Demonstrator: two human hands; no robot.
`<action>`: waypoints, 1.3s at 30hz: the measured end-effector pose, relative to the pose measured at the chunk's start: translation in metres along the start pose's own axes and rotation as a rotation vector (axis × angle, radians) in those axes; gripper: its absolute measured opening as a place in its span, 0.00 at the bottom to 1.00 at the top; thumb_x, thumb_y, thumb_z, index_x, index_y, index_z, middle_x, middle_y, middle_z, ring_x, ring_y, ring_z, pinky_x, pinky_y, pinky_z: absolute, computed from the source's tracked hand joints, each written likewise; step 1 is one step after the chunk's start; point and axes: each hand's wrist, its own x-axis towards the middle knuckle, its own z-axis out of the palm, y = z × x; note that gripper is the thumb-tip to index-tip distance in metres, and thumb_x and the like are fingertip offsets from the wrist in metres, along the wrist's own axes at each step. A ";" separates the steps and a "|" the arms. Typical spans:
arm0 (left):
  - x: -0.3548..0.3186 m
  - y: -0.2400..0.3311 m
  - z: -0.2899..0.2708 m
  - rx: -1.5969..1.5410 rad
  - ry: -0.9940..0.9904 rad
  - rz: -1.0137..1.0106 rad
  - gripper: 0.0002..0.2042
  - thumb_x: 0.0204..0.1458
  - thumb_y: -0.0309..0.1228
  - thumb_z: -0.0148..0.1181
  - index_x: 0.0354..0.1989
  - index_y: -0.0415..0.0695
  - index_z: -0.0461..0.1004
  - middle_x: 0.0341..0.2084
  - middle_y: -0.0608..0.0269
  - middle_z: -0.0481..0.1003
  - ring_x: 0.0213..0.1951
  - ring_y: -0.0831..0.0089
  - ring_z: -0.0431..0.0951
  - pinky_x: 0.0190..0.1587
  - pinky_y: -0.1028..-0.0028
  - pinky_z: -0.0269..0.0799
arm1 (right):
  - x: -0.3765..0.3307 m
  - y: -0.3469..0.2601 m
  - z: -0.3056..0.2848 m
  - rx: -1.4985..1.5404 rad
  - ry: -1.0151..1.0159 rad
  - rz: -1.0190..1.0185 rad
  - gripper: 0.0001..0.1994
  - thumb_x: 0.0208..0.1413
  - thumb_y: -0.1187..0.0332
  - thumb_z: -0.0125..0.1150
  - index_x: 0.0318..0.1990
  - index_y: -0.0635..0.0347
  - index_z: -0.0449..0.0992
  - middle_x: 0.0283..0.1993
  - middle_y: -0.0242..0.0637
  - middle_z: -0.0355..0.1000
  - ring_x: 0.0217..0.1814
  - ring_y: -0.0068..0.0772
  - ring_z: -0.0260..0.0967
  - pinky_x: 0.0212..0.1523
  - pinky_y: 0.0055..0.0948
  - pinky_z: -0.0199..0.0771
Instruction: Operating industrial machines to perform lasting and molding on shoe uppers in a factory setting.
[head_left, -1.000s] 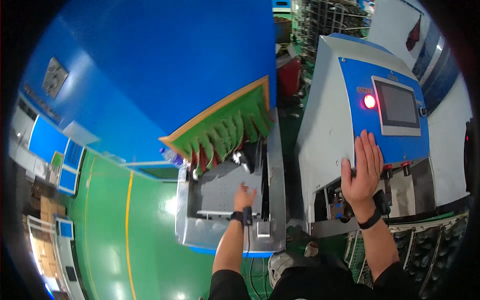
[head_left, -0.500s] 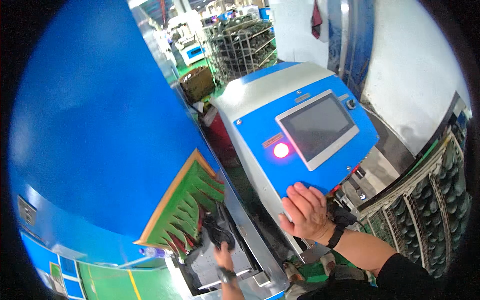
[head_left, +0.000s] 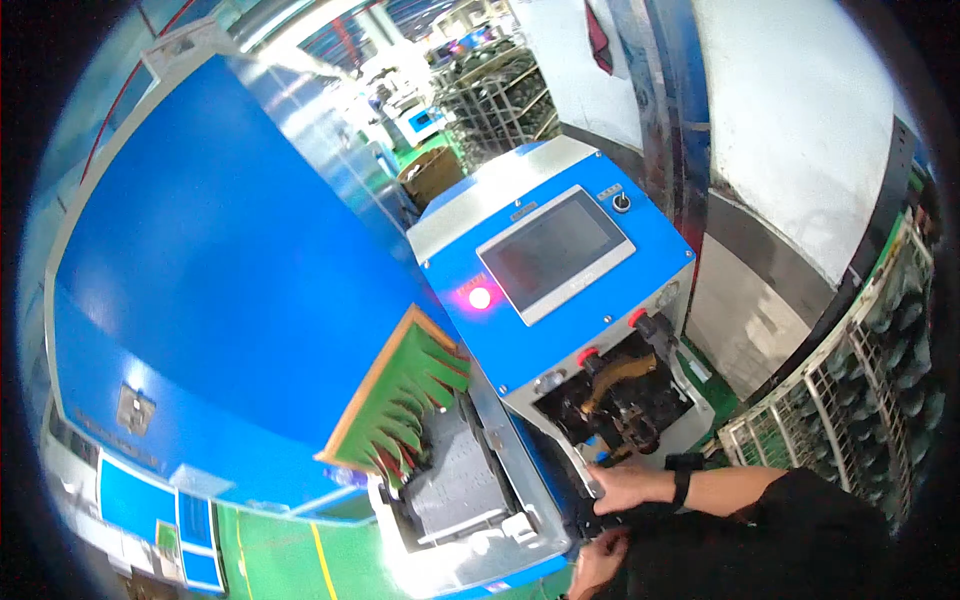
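My left hand (head_left: pixel 597 563) is low at the lower edge, close to my body, with its fingers curled. What it holds, if anything, is lost against dark clothing. Just above it, my right hand (head_left: pixel 632 487) is beside the lower front of the blue and grey control machine (head_left: pixel 560 345), next to dark parts. Its fingers point left and bend down; I cannot make out what is in them. Left of both hands lies the grey conveyor bed (head_left: pixel 455 480), leading under a green strip curtain (head_left: pixel 410 400) in a wooden frame.
A large blue cabinet (head_left: pixel 230 250) fills the left. The machine carries a dark screen (head_left: pixel 555 255), a lit red lamp (head_left: pixel 480 298), and red-collared knobs (head_left: pixel 588 358) above an opening with dark mechanisms. A wire rack (head_left: pixel 830 400) with dark pieces stands at the right.
My right hand has come off the panel's edge and moved down. My left hand has left the conveyor and moved right. The black item there no longer shows on the bed. The view has shifted.
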 end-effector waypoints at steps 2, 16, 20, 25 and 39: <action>0.015 0.057 0.003 0.134 0.111 -0.006 0.14 0.58 0.33 0.56 0.47 0.38 0.77 0.41 0.52 0.81 0.45 0.62 0.82 0.50 0.66 0.74 | 0.024 0.110 0.065 0.157 -0.699 0.038 0.38 0.58 0.37 0.50 0.62 0.63 0.70 0.40 0.34 0.77 0.35 0.35 0.72 0.41 0.34 0.72; 0.087 0.037 0.099 0.858 -0.016 -0.124 0.21 0.54 0.35 0.55 0.50 0.29 0.66 0.36 0.34 0.78 0.39 0.40 0.81 0.39 0.51 0.79 | -0.100 0.098 -0.028 0.688 -0.053 0.134 0.39 0.48 0.58 0.68 0.67 0.64 0.60 0.51 0.48 0.76 0.52 0.37 0.75 0.52 0.32 0.73; 0.092 0.041 0.107 1.014 -0.144 -0.134 0.18 0.58 0.35 0.49 0.48 0.31 0.69 0.30 0.44 0.81 0.34 0.45 0.83 0.35 0.53 0.80 | -0.116 0.092 -0.041 0.403 0.015 0.285 0.47 0.44 0.43 0.63 0.66 0.68 0.59 0.49 0.59 0.75 0.50 0.56 0.76 0.51 0.42 0.75; 0.095 0.060 0.093 1.164 -0.479 -0.003 0.12 0.58 0.33 0.49 0.36 0.38 0.77 0.29 0.47 0.81 0.33 0.48 0.84 0.33 0.55 0.79 | -0.134 0.101 -0.023 0.312 -0.051 0.340 0.50 0.45 0.42 0.61 0.70 0.66 0.54 0.46 0.58 0.77 0.48 0.57 0.76 0.48 0.44 0.75; 0.075 0.083 0.046 0.370 -0.043 0.160 0.13 0.58 0.41 0.62 0.33 0.42 0.79 0.24 0.50 0.78 0.28 0.54 0.80 0.31 0.61 0.73 | -0.161 0.132 -0.053 1.379 0.460 0.106 0.44 0.52 0.71 0.65 0.74 0.68 0.47 0.65 0.40 0.65 0.63 0.26 0.63 0.68 0.26 0.56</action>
